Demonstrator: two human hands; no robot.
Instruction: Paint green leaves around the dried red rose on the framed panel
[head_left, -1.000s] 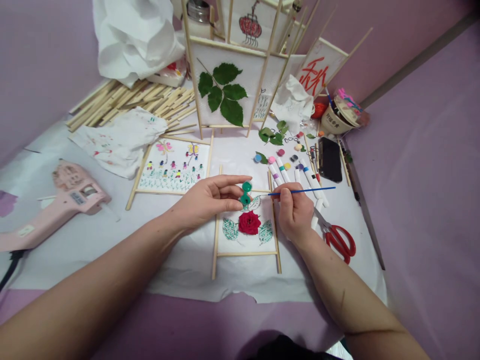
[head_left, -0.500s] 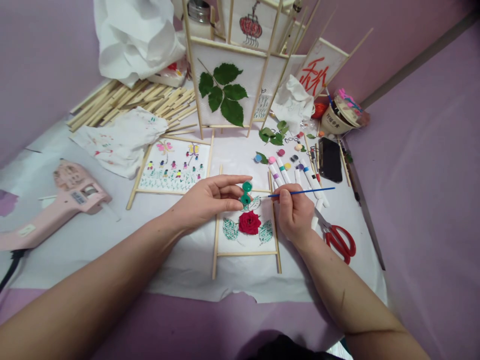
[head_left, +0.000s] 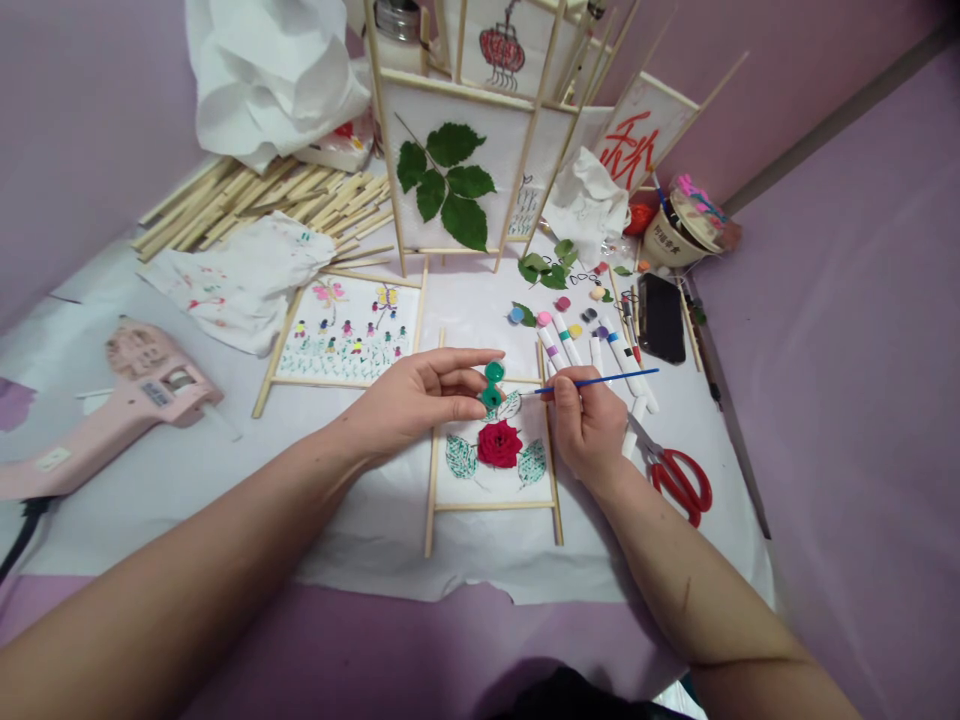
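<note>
Between the fingers and thumb of my left hand (head_left: 431,388) is a small open pot of green paint (head_left: 493,372), its lid folded back. My right hand (head_left: 589,415) is closed around a thin blue paintbrush (head_left: 611,377), whose tip points left, close to the pot and over the panel. Beneath both hands lies a white panel in a wooden stick frame (head_left: 493,507). On it sits a red rose (head_left: 499,444), flanked by drawn leaves (head_left: 532,463) dabbed with green. The upper drawn leaves are partly covered by the pot and my left fingers.
A pink glue gun (head_left: 142,400) lies at left. Red-handled scissors (head_left: 681,485), white markers (head_left: 619,350) and a phone (head_left: 660,318) are at right. Behind stand framed panels, one with a green leaf sprig (head_left: 450,180). Wooden sticks (head_left: 262,205) are piled at back left.
The blue brush has shifted slightly, its back end swinging a little up and to the left with my right hand. My left hand and the paint pot stay nearly still.
</note>
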